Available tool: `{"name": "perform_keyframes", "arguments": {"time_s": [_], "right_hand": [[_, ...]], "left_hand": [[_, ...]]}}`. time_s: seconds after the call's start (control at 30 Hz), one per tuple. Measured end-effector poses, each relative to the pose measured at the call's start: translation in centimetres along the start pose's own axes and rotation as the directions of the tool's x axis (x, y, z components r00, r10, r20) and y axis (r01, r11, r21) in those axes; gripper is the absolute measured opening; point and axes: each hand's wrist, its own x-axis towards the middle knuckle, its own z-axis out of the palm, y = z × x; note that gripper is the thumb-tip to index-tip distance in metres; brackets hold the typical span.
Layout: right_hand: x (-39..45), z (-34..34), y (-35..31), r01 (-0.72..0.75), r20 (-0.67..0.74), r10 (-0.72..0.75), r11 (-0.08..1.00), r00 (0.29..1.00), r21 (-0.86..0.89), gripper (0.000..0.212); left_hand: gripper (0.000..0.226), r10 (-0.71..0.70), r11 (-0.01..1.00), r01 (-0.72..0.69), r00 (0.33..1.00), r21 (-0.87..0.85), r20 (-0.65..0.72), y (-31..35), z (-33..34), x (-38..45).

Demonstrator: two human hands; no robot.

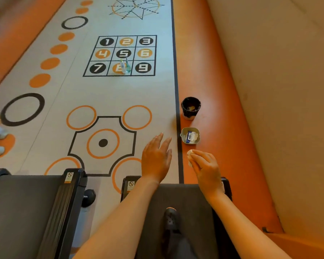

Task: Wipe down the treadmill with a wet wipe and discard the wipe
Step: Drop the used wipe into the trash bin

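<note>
Right hand (206, 165): fingers curled round a crumpled white wipe (190, 156), which sticks out at the fingertips; held in the air above the orange floor strip, just short of the tray
Left hand (156, 157): fingers straight and spread, holding nothing, raised over the grey floor beside the right hand
Treadmill (185, 199): dark belt at the bottom, under both forearms; a dark shoe (171, 221) stands on it
Tray (183, 136): small, grey, on the orange strip, with a wipe pack (191, 136) lying in it
Bin (190, 108): black-lined, just beyond the tray, some scraps inside
Second treadmill (26, 212): to the left, apart
Bottles (124, 67): two, upright on the numbered floor grid, far off
</note>
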Motion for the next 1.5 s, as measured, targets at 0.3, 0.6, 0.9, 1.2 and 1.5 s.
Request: {"name": "perform_keyframes", "arguments": {"time_s": [0.3,0.6,0.9,1.2,1.5], "right_hand": [[15.6,3.6,-0.3,0.116,0.014,-0.117,0.991,0.993,0.059,0.024],[26.8,7.9,0.7,0.127,-0.027,-0.126,0.991,0.992,0.049,0.023],[35.4,11.0,1.1,0.045,-0.044,-0.046,0.999,0.998,-0.021,0.019],[44.7,17.0,6.2,0.031,-0.104,-0.033,0.999,0.994,-0.020,0.020],[54.0,33.0,25.4,0.038,-0.247,-0.056,0.996,0.967,-0.077,0.018]], "left_hand": [[0.043,-0.043,0.999,0.043,0.999,0.022,-0.009,-3.0,-2.8,12.4],[0.041,0.028,0.998,-0.026,0.999,0.057,-0.034,-8.5,-2.7,23.5],[0.041,0.053,0.999,-0.053,0.996,0.001,0.076,-11.3,-1.8,34.5],[0.043,0.118,0.993,-0.120,0.989,0.014,0.086,-14.3,3.5,45.5],[0.045,0.158,0.987,-0.159,0.984,0.017,0.083,-20.6,25.6,60.9]]}}
